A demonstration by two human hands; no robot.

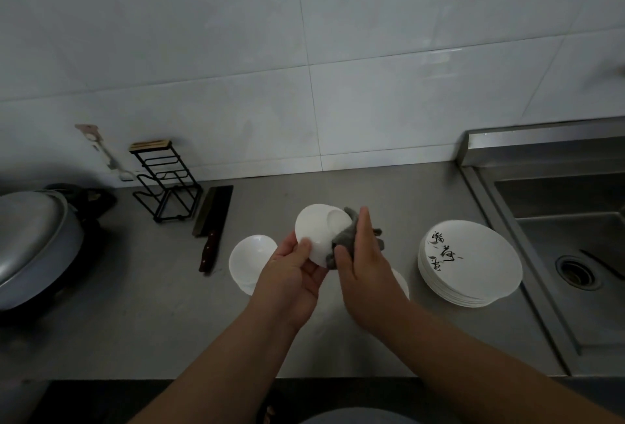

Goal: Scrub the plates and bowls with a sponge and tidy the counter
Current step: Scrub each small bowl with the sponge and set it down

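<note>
My left hand (293, 271) grips a small white bowl (318, 231) by its rim and holds it tilted above the counter, its underside and foot ring turned toward me. My right hand (363, 261) holds a grey cloth-like sponge (345, 237) pressed against the bowl's right side. Another white bowl (248, 259) sits on the steel counter just left of my hands. A third white dish (401, 283) is mostly hidden under my right wrist. A stack of white plates (470, 263) with black brush lettering stands to the right.
A steel sink (571, 241) with a drain lies at the far right. A cleaver (213, 224) lies beside a black wire rack (165, 183) at the back left. A lidded pot (33, 244) stands at the left edge. Tiled wall behind.
</note>
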